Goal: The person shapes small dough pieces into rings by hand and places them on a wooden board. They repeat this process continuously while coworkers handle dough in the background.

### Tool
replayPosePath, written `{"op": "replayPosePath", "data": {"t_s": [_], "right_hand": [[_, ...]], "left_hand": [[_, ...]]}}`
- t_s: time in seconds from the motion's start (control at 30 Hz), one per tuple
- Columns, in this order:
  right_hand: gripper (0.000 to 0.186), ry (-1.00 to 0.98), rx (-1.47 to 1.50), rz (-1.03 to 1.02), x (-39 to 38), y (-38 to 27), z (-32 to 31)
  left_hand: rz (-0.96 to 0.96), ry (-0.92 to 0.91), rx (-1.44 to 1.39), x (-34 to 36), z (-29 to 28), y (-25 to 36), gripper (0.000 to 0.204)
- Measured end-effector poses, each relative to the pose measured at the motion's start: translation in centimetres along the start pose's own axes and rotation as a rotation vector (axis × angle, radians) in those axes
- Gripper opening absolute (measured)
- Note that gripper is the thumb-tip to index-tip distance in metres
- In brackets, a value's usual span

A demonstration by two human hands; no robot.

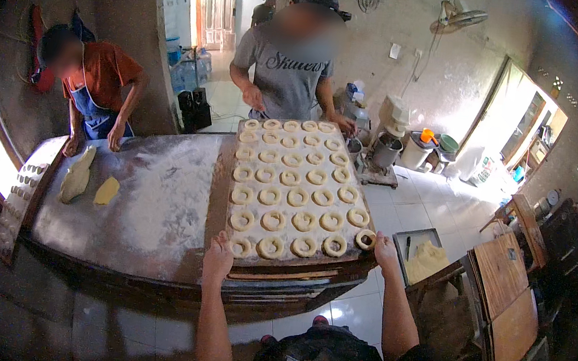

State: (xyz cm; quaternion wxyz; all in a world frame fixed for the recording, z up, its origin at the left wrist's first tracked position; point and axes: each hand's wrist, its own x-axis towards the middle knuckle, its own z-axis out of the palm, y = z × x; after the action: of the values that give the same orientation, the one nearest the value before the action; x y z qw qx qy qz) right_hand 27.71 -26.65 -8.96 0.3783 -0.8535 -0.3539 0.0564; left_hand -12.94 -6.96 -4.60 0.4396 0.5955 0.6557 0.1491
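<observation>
A floured board (271, 183) carries rows of dough rings (298, 196), many of them round with open centres. At its near left corner, my left hand (219, 255) is closed on the edge. My right hand (386, 254) grips the near right corner, close beside the last dough ring (366, 239). Both forearms reach up from the lower edge. Fingers under the board are hidden from me. More boards or shelves (284, 287) show in a stack below the near edge.
A floured metal table (154, 236) extends left, bearing a long dough piece (77, 174) and a yellow dough piece (107, 190). One co-worker (295, 67) stands beyond the board, another (103, 88) at far left. Right are a tray (403, 238), wooden boards (505, 283) and a mixer (387, 145).
</observation>
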Motion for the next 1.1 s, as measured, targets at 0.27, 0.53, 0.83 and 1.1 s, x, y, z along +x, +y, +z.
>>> {"op": "replayPosePath", "data": {"t_s": [0.27, 0.53, 0.83, 1.1], "right_hand": [[0.083, -0.081, -0.062, 0.174, 1.3, -1.7, -1.2], [0.092, -0.209, -0.102, 0.155, 4.5, -1.0, -1.5], [0.093, -0.271, 0.468, 0.437, 8.8, -2.1, -3.8], [0.067, -0.543, 0.945, 0.177, 20.2, 9.1, -5.6]], "left_hand": [[0.064, -0.04, 0.062, 2.6, -0.2, -0.3, 0.093], [-0.092, -0.128, -0.65, -0.3, 0.6, 1.5, 0.101], [0.233, 0.373, -0.823, -3.3, 7.9, 2.1, 0.084], [0.44, 0.466, -0.826, -14.9, 16.5, 3.4, 0.08]]}}
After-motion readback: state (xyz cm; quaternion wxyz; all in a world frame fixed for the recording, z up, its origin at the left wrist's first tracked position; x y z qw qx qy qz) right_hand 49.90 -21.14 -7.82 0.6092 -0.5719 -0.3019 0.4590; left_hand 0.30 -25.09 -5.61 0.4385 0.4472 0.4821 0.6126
